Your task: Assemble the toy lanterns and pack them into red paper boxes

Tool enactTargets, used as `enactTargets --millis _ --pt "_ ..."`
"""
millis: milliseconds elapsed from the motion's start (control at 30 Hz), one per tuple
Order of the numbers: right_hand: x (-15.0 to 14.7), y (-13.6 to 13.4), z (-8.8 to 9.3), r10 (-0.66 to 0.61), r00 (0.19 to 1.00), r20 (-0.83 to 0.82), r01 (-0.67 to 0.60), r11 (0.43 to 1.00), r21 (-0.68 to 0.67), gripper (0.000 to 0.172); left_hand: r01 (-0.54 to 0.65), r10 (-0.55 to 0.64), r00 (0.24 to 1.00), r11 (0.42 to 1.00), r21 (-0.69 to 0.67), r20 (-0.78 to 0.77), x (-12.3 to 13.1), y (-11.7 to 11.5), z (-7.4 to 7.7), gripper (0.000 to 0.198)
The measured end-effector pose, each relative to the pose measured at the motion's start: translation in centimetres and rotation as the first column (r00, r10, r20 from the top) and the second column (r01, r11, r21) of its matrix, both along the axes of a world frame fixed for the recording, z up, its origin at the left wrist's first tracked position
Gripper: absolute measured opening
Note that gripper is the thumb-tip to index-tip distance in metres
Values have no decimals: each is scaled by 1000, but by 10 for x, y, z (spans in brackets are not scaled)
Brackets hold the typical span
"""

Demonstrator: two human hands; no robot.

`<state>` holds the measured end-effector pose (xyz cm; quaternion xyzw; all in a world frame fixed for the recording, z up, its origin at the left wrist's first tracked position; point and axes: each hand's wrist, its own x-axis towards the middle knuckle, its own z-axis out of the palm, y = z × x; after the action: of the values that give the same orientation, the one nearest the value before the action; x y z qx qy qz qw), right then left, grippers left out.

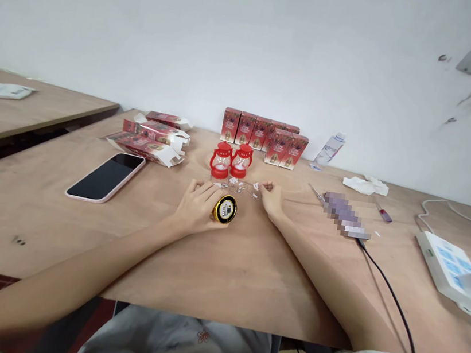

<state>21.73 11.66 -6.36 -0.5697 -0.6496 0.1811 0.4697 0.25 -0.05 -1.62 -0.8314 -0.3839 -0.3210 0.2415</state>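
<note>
My left hand (199, 205) is closed around a round gold-and-black object (226, 210). Its circular end faces me and shows a pale inner disc with small dark parts; the rest is hidden by my fingers. To the right, the fingers of my right hand (271, 200) are pinched together at a small white tag (255, 185), just over the table. Between and beyond the hands lie several thin wire pieces with white tags (239, 187). Behind these, two small red lanterns (221, 163) with clear globes stand upright side by side.
Several red printed boxes (246, 128) stand near the wall. Opened red boxes (144, 146) lie at left, beside a phone (106, 177). On the right are a clear bottle (328, 151), crumpled tissue (365, 185), a screwdriver (385, 215), a blurred cabled device (345, 215) and a power strip (449, 265).
</note>
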Motion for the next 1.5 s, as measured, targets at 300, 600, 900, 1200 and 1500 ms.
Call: enactTargets --millis 300,600,900,1200,1500 --pt "-11 -48 15 60 977 -204 -33 991 131 19 56 -56 998 998 27 5 2 -2 1 30" --pt "-24 -116 31 325 891 318 -454 686 568 7 91 -92 996 996 -19 -22 1 -2 1 33" --pt "-26 -110 28 392 822 414 -565 657 500 17 104 -100 984 994 22 -149 1 2 -4 28" --pt "-24 -111 29 426 759 492 -630 670 392 21 124 -110 979 989 77 -173 2 2 -4 25" --pt "-24 -111 28 381 743 551 -634 664 396 21 119 -111 981 992 49 -157 1 3 -6 27"
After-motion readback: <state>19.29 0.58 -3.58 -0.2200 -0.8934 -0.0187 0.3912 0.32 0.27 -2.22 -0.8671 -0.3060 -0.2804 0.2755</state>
